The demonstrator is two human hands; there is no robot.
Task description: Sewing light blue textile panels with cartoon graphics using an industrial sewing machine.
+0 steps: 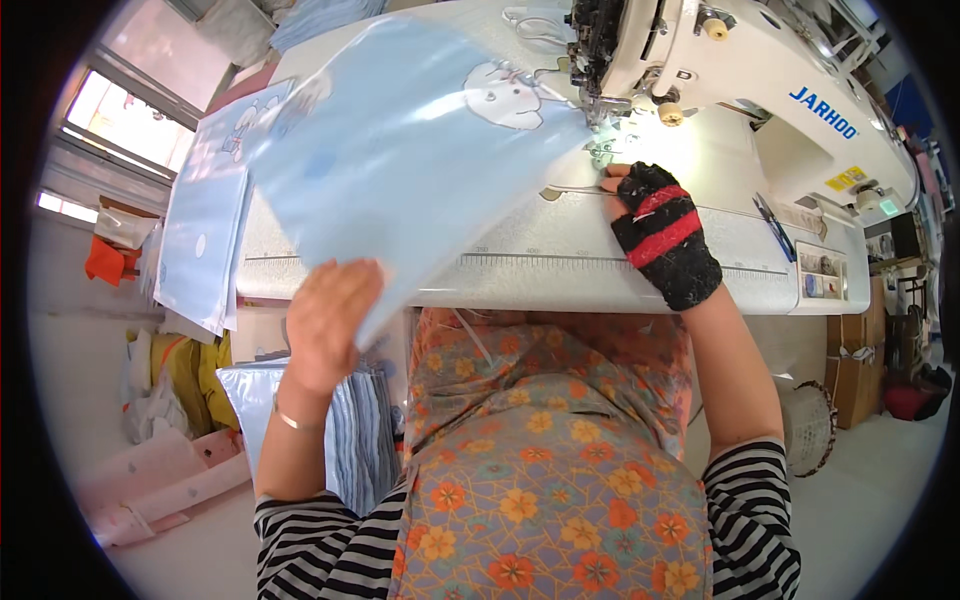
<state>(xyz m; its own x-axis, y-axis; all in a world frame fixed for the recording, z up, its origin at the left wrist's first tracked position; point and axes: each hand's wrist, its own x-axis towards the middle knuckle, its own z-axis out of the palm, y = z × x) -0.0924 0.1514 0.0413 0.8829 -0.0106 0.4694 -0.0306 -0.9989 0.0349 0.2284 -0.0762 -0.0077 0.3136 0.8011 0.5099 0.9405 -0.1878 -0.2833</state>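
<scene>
Pale blue, glossy sheet with a white cartoon animal print point(400, 150) is spreading across the upper left and centre of the frame, its right-hand end lying near the needle area of a white sewing machine point(790, 90) at the upper right. Its lower end is narrowing to a tip beyond the front edge of the white tabletop point(560, 235). At centre left, the bare left grip point(335, 315) is lying over the sheet's lower-left edge, just above that tip; its thumb is hiding from view, so I cannot tell whether it is clenching the material or only pressing on it. Right of centre, the right grip point(665, 240), wearing a black fingerless glove with red stripes, is resting on the tabletop just below the needle area, near the sheet's right-hand end. Its fingertips are bending inward; I cannot tell whether they are grasping anything. More light blue printed sheets point(195, 265) are lying at the left of the frame, and a slender dark-handled tool point(775, 230) is lying on the tabletop at right.
</scene>
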